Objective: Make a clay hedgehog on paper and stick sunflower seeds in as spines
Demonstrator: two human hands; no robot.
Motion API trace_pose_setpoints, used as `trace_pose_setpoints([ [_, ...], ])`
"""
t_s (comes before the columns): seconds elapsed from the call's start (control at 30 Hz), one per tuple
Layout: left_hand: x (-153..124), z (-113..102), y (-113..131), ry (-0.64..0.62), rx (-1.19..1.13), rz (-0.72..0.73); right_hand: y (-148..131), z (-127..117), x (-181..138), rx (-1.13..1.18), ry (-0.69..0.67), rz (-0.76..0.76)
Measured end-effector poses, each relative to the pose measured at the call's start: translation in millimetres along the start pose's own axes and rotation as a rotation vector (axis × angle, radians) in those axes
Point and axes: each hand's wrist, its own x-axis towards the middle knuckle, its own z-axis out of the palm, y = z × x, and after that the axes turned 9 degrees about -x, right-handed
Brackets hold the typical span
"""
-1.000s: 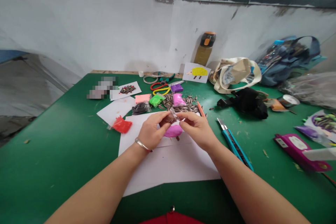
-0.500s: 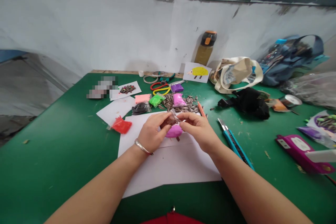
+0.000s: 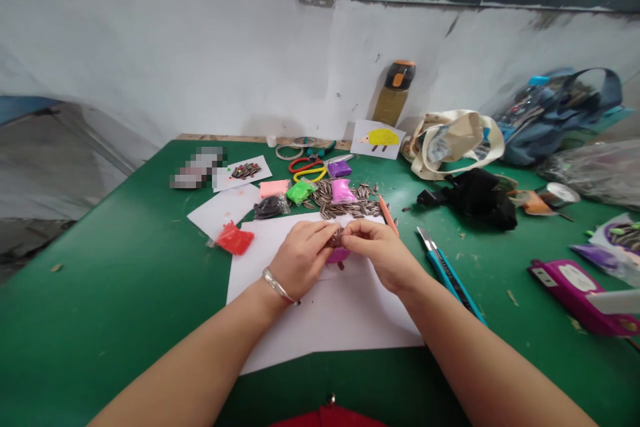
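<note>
My left hand (image 3: pixel 303 255) and my right hand (image 3: pixel 383 250) meet over a white sheet of paper (image 3: pixel 320 320). Between their fingertips is a small brown packet of modelling clay (image 3: pixel 337 237) in clear wrapping, mostly covered by the fingers. Both hands are closed on it. Just below them, a flattened pink clay shape (image 3: pixel 339 255) lies on the paper, with a small brown piece (image 3: pixel 341 265) at its lower edge. Sunflower seeds (image 3: pixel 345 207) are heaped behind the hands, with a bright pink clay packet (image 3: pixel 343 191) on top.
Left of the seeds lie green (image 3: pixel 301 191), black (image 3: pixel 270 206) and red clay packets (image 3: pixel 235 238). Scissors (image 3: pixel 313 170) lie behind. A teal utility knife (image 3: pixel 450 273) with its blade out is right of the paper. A bottle (image 3: pixel 395 90) and a cloth bag (image 3: pixel 455 140) stand near the wall.
My left fingers have closed further over the brown clay packet, so less of it and of the pink shape shows. The view has shifted slightly.
</note>
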Motion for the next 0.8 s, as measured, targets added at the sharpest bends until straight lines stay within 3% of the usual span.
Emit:
trace_pose_setpoints([
  [0.23, -0.2, -4.2, -5.3, 0.082, -0.026, -0.086, 6.2, -3.3, 2.6, -0.417, 0.043, -0.176],
  [0.47, 0.1, -5.0, -2.4, 0.081, -0.048, -0.093, 5.8, -7.7, 1.6, -0.622, 0.024, -0.398],
  [0.8, 0.8, -4.8, -4.3, 0.082, -0.021, -0.074, 5.4, -4.7, 2.7, -0.684, -0.001, -0.389],
])
